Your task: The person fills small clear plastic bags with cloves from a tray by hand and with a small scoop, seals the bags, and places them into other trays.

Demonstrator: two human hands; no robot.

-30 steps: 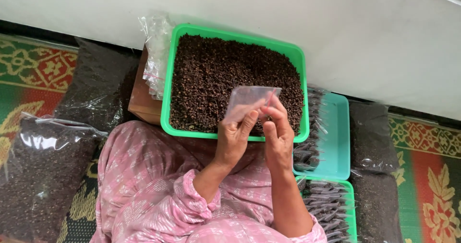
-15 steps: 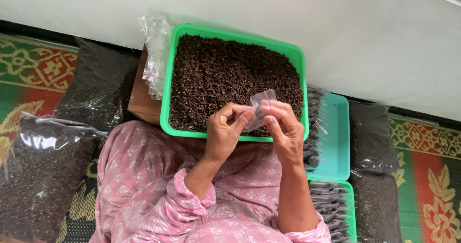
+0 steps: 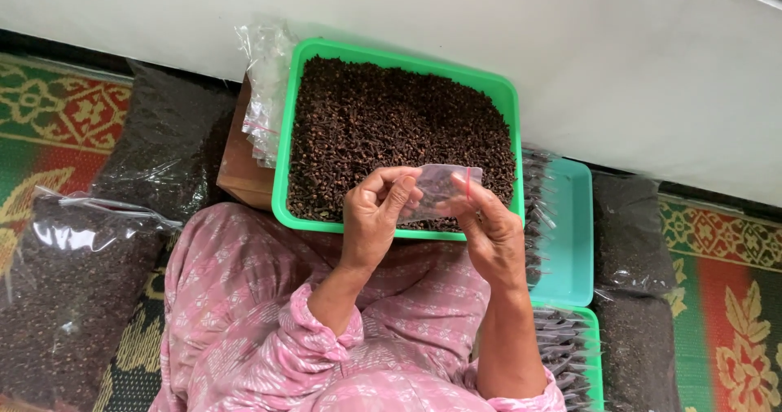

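We pinch a small clear plastic pouch (image 3: 440,188) between our left hand (image 3: 373,216) and right hand (image 3: 489,224), fingers closed on its edges, just above the green tray (image 3: 281,176) of cloves (image 3: 366,118).

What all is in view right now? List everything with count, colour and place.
small plastic pouch: one, clear with a red strip, pinched between both hands over the green tray
green tray: one, bright green, filled with dark brown cloves, against the white wall
stack of empty pouches: one, clear, left of the green tray
cardboard box: one, brown, under that stack
large bags: several, clear, full of dark spice, on both sides
teal tray: one, right, with filled packets
second green tray: one, lower right, more packets
patterned mat: red, green, yellow
left hand: one
right hand: one
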